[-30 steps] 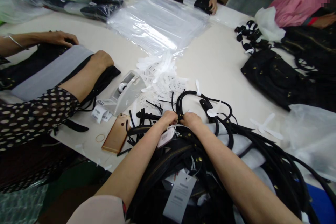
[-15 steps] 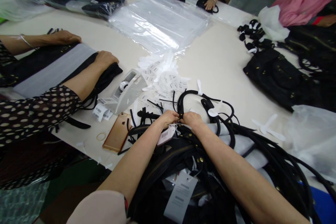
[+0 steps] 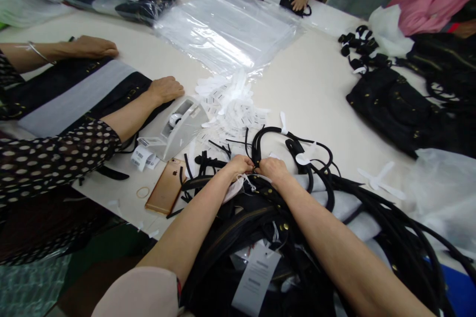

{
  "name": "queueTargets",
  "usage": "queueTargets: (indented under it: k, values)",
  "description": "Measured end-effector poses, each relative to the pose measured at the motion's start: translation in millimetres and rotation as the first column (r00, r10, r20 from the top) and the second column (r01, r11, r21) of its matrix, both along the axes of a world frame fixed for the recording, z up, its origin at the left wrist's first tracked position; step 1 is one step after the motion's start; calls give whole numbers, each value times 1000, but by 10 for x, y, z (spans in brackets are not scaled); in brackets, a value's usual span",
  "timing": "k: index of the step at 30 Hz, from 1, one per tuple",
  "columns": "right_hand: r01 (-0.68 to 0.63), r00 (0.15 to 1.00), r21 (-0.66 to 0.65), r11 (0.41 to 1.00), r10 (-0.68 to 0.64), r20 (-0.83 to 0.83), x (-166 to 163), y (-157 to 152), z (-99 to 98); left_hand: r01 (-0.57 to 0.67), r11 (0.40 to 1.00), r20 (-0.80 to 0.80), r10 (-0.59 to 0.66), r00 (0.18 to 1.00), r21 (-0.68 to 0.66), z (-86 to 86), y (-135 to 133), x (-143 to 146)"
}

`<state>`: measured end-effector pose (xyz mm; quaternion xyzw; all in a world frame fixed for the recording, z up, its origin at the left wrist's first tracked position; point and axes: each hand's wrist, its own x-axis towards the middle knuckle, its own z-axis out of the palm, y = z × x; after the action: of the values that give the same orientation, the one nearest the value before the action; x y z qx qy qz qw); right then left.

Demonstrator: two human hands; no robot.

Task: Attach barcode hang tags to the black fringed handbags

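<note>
A black bag (image 3: 230, 237) with a brass zip lies before me at the table's near edge. At its far side, my left hand (image 3: 240, 166) and my right hand (image 3: 272, 168) meet, both closed on a black strap (image 3: 256, 151) where it joins the bag. My fingertips are partly hidden, so the exact grip does not show. A small tag (image 3: 234, 189) on a white string hangs beside my left hand. Lower down, a larger printed white hang tag (image 3: 256, 277) rests on the bag. More black straps (image 3: 357, 188) curl off to the right.
Left are a gold phone (image 3: 166, 187), a label dispenser (image 3: 180, 126) and a co-worker's hands (image 3: 163, 90) on another black bag. Beyond lie white paper strips (image 3: 236, 109) and clear plastic bags (image 3: 230, 29). Black bags (image 3: 394, 109) lie right; another person's hands (image 3: 299, 2) are at the back.
My hands keep nearly the same place on the strap; the small tag has tilted beside my left wrist. The left co-worker's nearer hand has slid rightward along their bag.
</note>
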<state>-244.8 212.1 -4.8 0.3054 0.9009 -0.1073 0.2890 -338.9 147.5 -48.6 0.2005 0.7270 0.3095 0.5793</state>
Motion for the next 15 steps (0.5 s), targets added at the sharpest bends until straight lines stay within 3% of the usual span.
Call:
queueTargets:
  k: [9, 15]
  values:
    - [26, 999, 11, 1000, -26, -21, 19, 12, 30, 121, 993, -243, -118, 963, -6, -75, 9, 15]
    - [87, 995, 8, 996, -87, -58, 48, 23, 42, -20, 1000, -302, 22, 953, 8, -173, -28, 47]
